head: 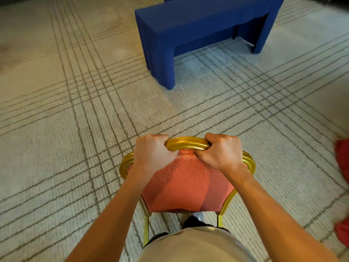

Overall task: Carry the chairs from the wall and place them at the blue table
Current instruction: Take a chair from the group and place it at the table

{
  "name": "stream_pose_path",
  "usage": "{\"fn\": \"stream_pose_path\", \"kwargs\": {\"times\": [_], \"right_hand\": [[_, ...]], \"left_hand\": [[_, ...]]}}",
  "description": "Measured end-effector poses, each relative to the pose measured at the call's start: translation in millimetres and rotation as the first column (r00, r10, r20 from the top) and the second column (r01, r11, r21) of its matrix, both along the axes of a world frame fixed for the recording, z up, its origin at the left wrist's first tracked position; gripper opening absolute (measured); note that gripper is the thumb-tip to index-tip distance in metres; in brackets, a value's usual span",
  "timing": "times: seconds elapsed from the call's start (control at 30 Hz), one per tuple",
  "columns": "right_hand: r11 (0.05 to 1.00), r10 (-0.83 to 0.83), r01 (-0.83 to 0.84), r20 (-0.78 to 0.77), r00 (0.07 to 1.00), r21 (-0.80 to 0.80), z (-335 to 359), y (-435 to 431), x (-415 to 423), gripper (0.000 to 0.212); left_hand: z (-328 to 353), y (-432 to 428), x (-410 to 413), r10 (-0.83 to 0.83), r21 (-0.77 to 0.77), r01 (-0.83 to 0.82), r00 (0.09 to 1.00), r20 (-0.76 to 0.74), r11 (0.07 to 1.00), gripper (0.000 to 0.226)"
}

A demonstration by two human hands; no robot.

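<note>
Left hand (153, 152), right hand (221, 152): clenched on chair (187, 184) top rail | Blue table (198, 25): far, well apart | Progress: mid-carry, placement at table outstanding

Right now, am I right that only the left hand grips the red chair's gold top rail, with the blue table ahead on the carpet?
Not quite: in the head view both the left hand and the right hand grip the gold top rail of the red chair, with the blue table ahead on the carpet.
</note>
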State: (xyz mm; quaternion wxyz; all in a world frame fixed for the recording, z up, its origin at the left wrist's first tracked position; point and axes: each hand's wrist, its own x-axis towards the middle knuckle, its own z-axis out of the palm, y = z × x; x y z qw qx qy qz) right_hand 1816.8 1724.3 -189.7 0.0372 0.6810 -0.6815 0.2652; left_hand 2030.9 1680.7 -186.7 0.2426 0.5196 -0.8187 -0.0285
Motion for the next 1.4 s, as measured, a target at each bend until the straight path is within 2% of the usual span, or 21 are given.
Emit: {"fn": "stream_pose_path", "kwargs": {"times": [0.4,0.6,0.77,1.07,1.4], "right_hand": [[1.000,0.011,-0.011,0.043,0.999,-0.001,6,-151,-54,0.037],[0.997,-0.057,0.056,0.021,0.998,0.062,8,-242,-65,0.036],[0.996,-0.085,0.086,-0.033,0.996,0.021,21,-309,-69,0.039],[0.989,-0.150,0.150,-0.023,0.988,-0.018,26,-391,-109,0.041],[0.987,-0.148,0.149,-0.021,0.989,0.065,21,-520,-196,0.043]], "left_hand": [[8,-154,-52,-0.064,0.016,0.065,0.997,-0.054,0.998,0.041],[-1,-254,-65,-0.108,-0.001,0.108,0.991,-0.081,0.994,0.048],[4,-332,-71,-0.135,-0.017,0.134,0.985,-0.108,0.991,0.051],[18,-429,-112,-0.237,-0.069,0.233,0.970,-0.058,0.970,0.052],[21,-550,-197,-0.182,-0.018,0.181,0.983,-0.032,0.983,0.042]]}}
